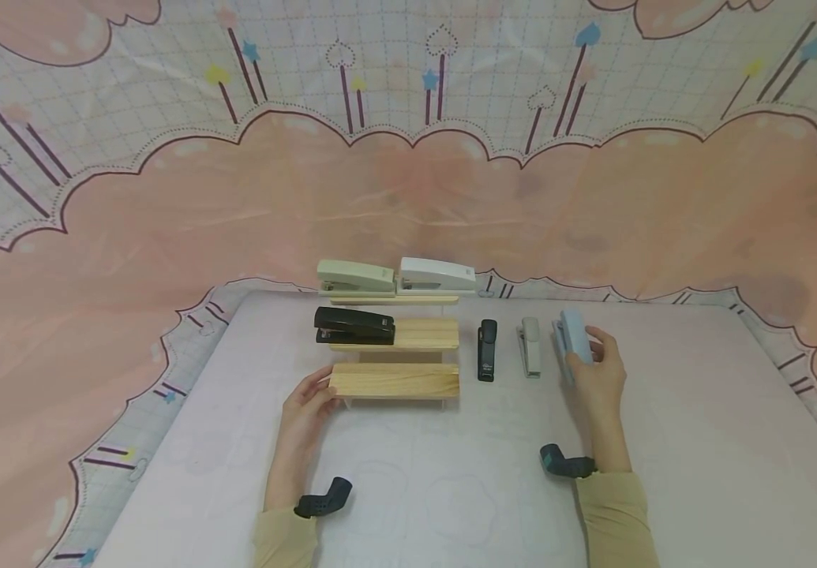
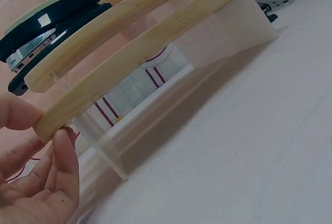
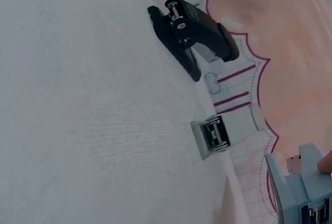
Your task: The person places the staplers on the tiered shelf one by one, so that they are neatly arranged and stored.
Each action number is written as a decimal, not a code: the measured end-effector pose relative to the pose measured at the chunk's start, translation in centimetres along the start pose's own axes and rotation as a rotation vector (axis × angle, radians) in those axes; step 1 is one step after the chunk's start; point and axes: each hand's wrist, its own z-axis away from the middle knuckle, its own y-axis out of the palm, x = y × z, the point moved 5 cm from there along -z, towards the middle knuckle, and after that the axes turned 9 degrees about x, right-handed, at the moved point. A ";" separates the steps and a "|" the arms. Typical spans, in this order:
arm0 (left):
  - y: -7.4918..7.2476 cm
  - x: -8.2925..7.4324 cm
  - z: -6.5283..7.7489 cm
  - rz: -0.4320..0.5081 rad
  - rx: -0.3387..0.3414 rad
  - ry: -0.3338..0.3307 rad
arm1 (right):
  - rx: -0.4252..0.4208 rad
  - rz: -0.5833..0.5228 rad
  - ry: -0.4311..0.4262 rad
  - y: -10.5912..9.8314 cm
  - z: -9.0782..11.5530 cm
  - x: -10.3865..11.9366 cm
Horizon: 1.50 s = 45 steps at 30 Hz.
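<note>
My left hand (image 1: 309,406) pinches the left end of the lowest step of a three-step wooden display stand (image 1: 394,381), thumb above and fingers beneath in the left wrist view. At the right, a light blue stapler (image 1: 576,335) is gripped by my right hand (image 1: 603,383); only a fingertip shows in the right wrist view. A black stapler (image 1: 354,325) sits on the left of the middle step. Side by side on the top step are a pale green stapler (image 1: 357,276) and a white stapler (image 1: 438,274). Nothing stands on the lowest step.
Between the stand and my right hand, a small dark stapler (image 1: 486,351) and a light grey stapler (image 1: 531,347) stand on the white table (image 1: 436,489). Clear supports (image 2: 106,149) hold up the steps. A patterned peach cloth (image 1: 451,197) hangs behind the table.
</note>
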 end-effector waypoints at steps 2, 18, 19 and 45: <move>0.0 0.0 0.0 0.003 0.000 -0.002 | 0.001 -0.001 0.004 0.0 0.1 0.3; 0.0 0.1 -0.2 -0.002 -0.009 -0.010 | -0.018 0.004 -0.098 -0.3 0.7 2.8; 0.0 0.1 -0.2 -0.001 -0.009 -0.010 | -0.014 0.003 -0.102 -0.3 0.8 3.0; -0.2 0.2 -0.2 -0.018 -0.012 -0.024 | 0.111 0.040 -0.251 1.9 3.8 7.2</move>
